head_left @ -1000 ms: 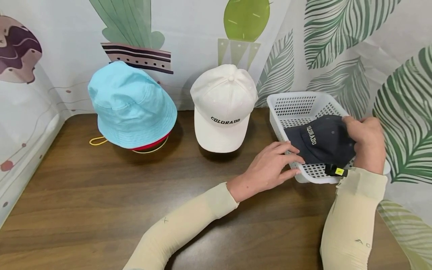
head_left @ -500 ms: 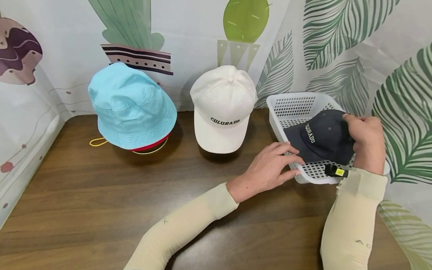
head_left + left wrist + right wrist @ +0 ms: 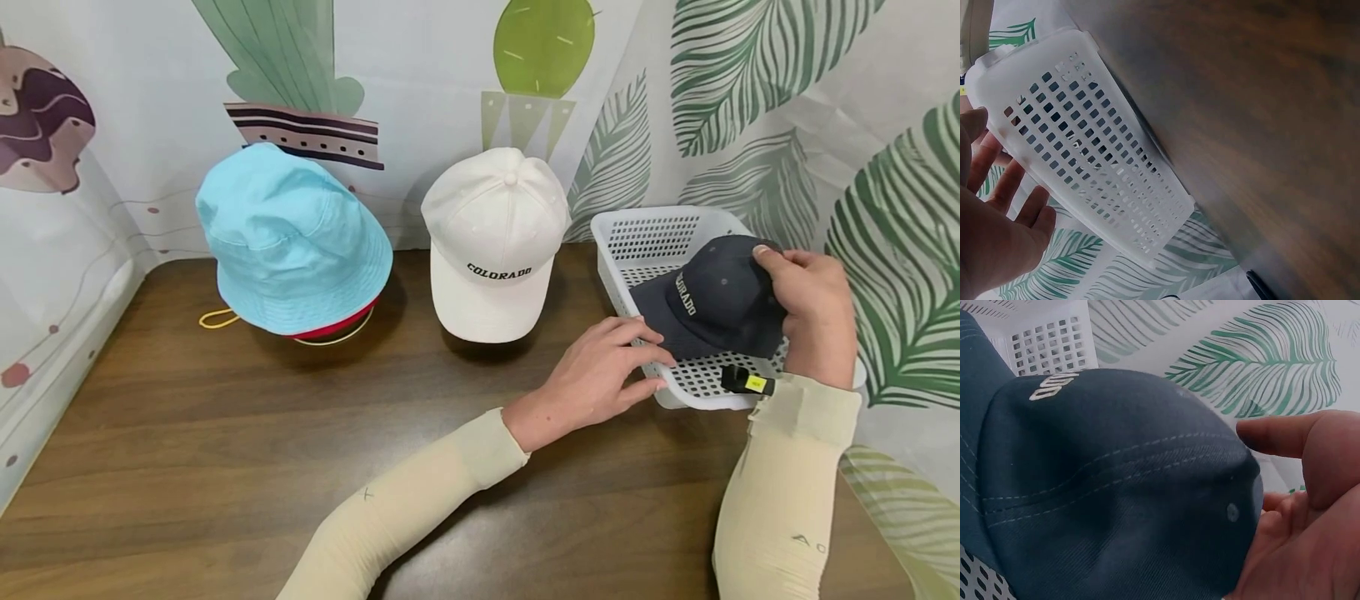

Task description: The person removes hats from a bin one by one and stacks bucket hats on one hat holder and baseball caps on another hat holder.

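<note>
A dark navy baseball cap with white lettering is tilted in the white perforated basket, its brim toward the basket's left side. My right hand pinches the back of its crown, thumb on top. In the right wrist view the thumb lies against the cap, and part of the other fingers is hidden behind the cloth. My left hand has its fingertips at the basket's near left rim, fingers loosely extended. The left wrist view shows those fingers along the rim of the basket.
A white COLORADO cap stands at the back middle of the wooden table. Left of it is a light blue bucket hat with a red underside and a yellow loop. A patterned cloth hangs behind.
The right hand has raised the back of the navy cap, and its crown has shifted up and slightly left. The left hand has stayed at the basket rim.
</note>
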A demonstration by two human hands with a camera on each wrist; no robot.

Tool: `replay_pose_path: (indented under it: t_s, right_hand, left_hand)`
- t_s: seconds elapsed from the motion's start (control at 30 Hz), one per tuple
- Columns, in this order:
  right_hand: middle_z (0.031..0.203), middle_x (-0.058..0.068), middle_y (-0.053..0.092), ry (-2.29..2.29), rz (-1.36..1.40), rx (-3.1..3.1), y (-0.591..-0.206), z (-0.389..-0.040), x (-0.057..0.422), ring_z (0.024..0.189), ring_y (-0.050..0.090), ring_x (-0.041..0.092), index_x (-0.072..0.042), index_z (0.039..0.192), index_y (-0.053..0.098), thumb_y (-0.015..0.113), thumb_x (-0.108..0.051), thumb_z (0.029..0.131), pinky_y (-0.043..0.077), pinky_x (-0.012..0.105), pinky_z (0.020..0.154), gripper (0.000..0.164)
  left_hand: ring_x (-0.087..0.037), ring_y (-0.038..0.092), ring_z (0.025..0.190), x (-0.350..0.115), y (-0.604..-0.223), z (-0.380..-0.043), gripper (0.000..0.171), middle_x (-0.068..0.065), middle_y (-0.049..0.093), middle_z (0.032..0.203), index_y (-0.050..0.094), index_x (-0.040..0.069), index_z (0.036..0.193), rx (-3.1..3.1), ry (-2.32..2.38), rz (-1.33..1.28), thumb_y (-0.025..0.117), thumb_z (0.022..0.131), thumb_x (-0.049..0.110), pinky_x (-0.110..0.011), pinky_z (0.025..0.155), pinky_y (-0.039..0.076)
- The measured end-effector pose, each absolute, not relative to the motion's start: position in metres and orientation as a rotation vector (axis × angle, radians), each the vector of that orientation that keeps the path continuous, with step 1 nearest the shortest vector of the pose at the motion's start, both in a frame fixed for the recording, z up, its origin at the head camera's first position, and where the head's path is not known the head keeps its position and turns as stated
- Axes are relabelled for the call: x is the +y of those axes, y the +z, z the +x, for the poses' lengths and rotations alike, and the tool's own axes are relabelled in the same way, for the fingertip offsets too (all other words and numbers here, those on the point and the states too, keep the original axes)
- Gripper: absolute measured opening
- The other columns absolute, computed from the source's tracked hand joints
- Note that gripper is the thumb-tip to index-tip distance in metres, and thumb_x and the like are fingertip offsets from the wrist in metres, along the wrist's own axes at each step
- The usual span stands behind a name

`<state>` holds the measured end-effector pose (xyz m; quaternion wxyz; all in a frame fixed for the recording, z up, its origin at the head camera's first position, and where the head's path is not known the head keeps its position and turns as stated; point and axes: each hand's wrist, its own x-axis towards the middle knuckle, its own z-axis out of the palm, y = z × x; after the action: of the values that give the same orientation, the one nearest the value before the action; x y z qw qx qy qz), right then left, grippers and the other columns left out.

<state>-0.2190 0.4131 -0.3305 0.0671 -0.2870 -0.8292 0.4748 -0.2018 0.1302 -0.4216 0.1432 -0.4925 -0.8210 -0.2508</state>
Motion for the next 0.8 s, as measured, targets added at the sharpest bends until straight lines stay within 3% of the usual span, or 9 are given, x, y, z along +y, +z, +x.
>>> replay_pose_path:
  t_s: [0.2,0.27,0.37,0.47,0.57,0.67,0.8]
  right_hand:
    - [0.174,0.023,0.014,1.464,-0.793,-2.503,-0.3299,-0.2197,0.4115,0.157,0.022,0.04,-0.004,0.168,0.018,0.047,-0.053,0.106,0.028,0.056,0.126,0.084]
    - [0.174,0.022,0.015,1.476,-0.782,-2.496,-0.3298,-0.2201,0.4108,0.155,0.028,0.036,-0.004,0.168,0.018,0.047,-0.052,0.107,0.031,0.051,0.125,0.083]
    - [0.169,0.02,0.025,1.484,-0.768,-2.476,-0.3301,-0.221,0.4103,0.131,0.05,0.022,-0.004,0.167,0.025,0.05,-0.05,0.107,0.047,0.033,0.11,0.08]
    - [0.154,0.016,0.04,1.491,-0.736,-2.463,-0.33,-0.2211,0.4103,0.103,0.051,0.005,-0.003,0.166,0.031,0.053,-0.048,0.107,0.05,0.017,0.084,0.077]
    - [0.132,0.002,0.048,1.511,-0.69,-2.443,-0.3294,-0.2211,0.4101,0.095,0.051,0.002,-0.001,0.162,0.036,0.056,-0.045,0.106,0.049,0.011,0.071,0.074]
    - [0.117,-0.007,0.047,1.555,-0.651,-2.404,-0.329,-0.2209,0.4093,0.092,0.053,0.001,-0.009,0.147,0.052,0.06,-0.042,0.106,0.05,0.011,0.069,0.053]
    - [0.101,-0.012,0.059,1.784,-0.533,-2.226,-0.326,-0.2172,0.4072,0.079,0.062,0.0,-0.017,0.109,0.065,0.067,-0.028,0.104,0.054,0.015,0.064,0.012]
  left_hand:
    - [-0.015,0.054,0.132,0.13,-0.4221,-0.2016,0.026,0.005,0.062,0.139,0.077,0.03,0.126,-2.362,-0.748,-1.422,0.071,0.103,0.04,-0.021,0.117,0.034]
    - [-0.015,0.055,0.132,0.1301,-0.4223,-0.2017,0.026,0.006,0.062,0.139,0.077,0.03,0.126,-2.363,-0.752,-1.419,0.072,0.102,0.04,-0.021,0.117,0.034]
    - [-0.015,0.055,0.131,0.1301,-0.4225,-0.2018,0.026,0.006,0.062,0.138,0.078,0.03,0.125,-2.362,-0.757,-1.418,0.072,0.102,0.04,-0.021,0.117,0.034]
    - [-0.015,0.055,0.131,0.1301,-0.4222,-0.2014,0.026,0.006,0.062,0.138,0.078,0.03,0.125,-2.364,-0.766,-1.417,0.072,0.102,0.04,-0.021,0.117,0.034]
    - [-0.015,0.055,0.132,0.1304,-0.4219,-0.2011,0.026,0.006,0.062,0.139,0.078,0.03,0.125,-2.37,-0.765,-1.413,0.072,0.102,0.041,-0.021,0.118,0.034]
    - [-0.014,0.054,0.133,0.1307,-0.4217,-0.2008,0.027,0.006,0.061,0.139,0.078,0.03,0.126,-2.371,-0.757,-1.411,0.072,0.102,0.041,-0.021,0.118,0.033]
    - [-0.015,0.054,0.132,0.1307,-0.4221,-0.2011,0.026,0.006,0.062,0.138,0.078,0.03,0.125,-2.363,-0.77,-1.414,0.072,0.102,0.041,-0.02,0.117,0.034]
